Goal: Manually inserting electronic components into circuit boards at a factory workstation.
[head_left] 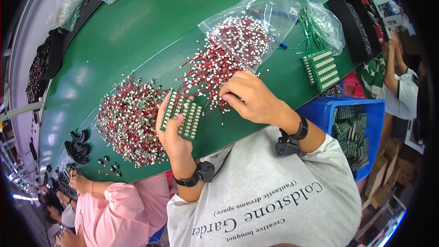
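While a green circuit panel [186,118] was gripped upright-tilted by its edges in the left hand [176,130], the right hand [248,97] was held curled over a heap of red wires [208,68] with white ends; whether its fingertips were closed on a wire could not be told. One black band was worn on each wrist. The panel was held just above the green counter [151,32], between the wire heap and one large pile of wired pieces [130,121]. Behind the counter's right side, a busy workroom was seen, where a person [404,93] was seated. Two clear plastic bags were counted on the right half: one bag [258,18] was draped over part of the heap, and one crumpled bag [325,27] was laid beside green wires [311,36]. One stack of panels [325,71], one black box [354,27] and one blue bin [372,144] filled with boards were set farther right. Some wires were hidden by the right hand. At left, a pink sleeve [121,206] was seen near the counter's edge.
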The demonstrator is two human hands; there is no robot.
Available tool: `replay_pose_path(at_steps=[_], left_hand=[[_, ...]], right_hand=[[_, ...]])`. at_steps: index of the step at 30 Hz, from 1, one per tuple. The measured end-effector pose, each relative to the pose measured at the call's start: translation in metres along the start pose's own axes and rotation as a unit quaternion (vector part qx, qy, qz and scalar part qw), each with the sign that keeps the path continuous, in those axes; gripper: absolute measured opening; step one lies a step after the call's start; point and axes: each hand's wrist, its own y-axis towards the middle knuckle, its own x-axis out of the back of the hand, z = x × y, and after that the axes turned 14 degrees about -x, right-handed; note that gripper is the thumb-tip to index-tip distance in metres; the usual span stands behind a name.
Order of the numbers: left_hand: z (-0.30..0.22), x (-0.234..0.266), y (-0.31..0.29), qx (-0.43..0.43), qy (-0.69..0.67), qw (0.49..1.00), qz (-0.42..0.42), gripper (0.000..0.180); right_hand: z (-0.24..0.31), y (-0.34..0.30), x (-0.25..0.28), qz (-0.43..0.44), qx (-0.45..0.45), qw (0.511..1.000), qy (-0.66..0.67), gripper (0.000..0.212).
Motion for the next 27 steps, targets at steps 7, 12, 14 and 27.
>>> replay_pose_path(at_steps=[7,12,14,27], left_hand=[[0.006,-0.017,-0.002,0.033,-0.044,0.998,0.018,0.064],[0.008,-0.025,-0.003,0.047,-0.05,0.997,0.043,0.065],[0.011,-0.026,-0.002,0.042,-0.033,0.997,0.05,0.063],[0.012,-0.027,-0.003,0.057,-0.053,0.996,0.053,0.063]], right_hand=[[-0.001,-0.003,0.015,0.026,-0.139,0.977,0.16,0.009],[-0.002,-0.005,0.018,0.026,-0.124,0.984,0.126,0.008],[-0.002,-0.006,0.016,0.02,-0.105,0.987,0.119,0.008],[-0.005,-0.01,0.001,-0.055,-0.024,0.996,0.065,0.011]])
